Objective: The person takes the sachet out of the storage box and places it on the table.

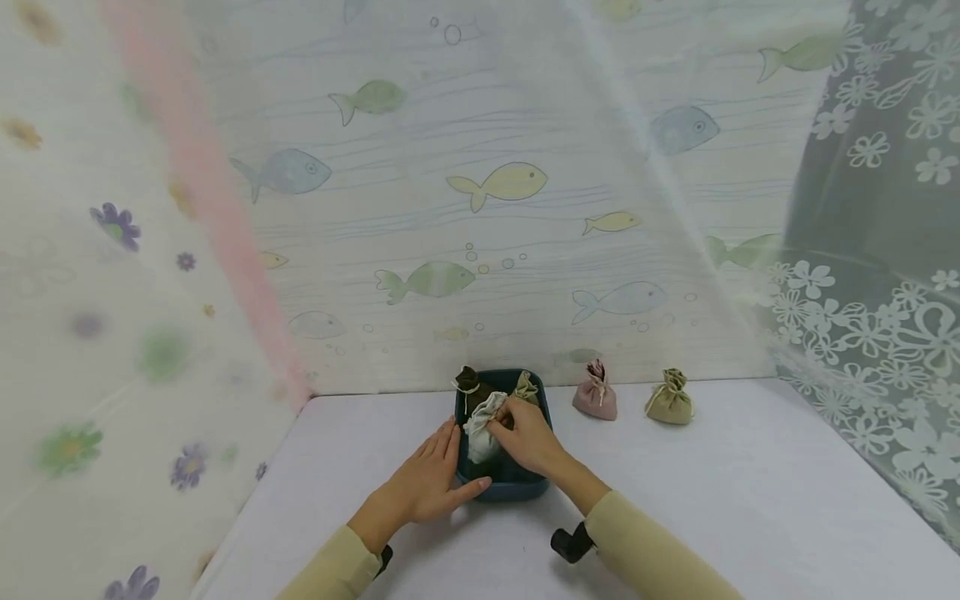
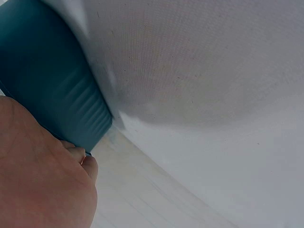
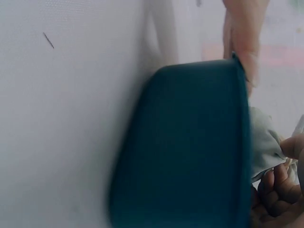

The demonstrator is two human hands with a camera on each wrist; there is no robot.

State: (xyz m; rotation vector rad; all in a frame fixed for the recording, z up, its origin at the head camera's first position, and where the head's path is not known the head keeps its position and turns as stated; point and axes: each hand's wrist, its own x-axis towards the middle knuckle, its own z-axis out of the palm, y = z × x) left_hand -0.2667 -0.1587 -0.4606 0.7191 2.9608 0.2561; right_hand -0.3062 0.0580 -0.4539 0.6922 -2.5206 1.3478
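Observation:
A dark teal plastic bin [image 1: 510, 492] stands on the white table, its outer wall [image 3: 185, 142] filling much of the right wrist view. My left hand [image 1: 427, 479] rests against the bin's left side, fingers fairly straight, its thumb lying over the near rim. Close up, the left palm [image 2: 42, 175] is beside the bin wall [image 2: 52, 71]. My right hand [image 1: 528, 437] pinches the gathered neck of a white drawstring pouch [image 1: 483, 437], held tilted over the bin's opening. Behind it in the bin are a dark brown pouch [image 1: 472, 392] and an olive-green pouch [image 1: 525, 387], partly hidden.
To the right of the bin, a pink drawstring pouch [image 1: 596, 398] and a khaki one [image 1: 671, 402] stand near the table's back edge. A fish-patterned curtain [image 1: 495, 250] hangs behind. Under the right forearm shows a black wrist-camera mount [image 1: 572, 543].

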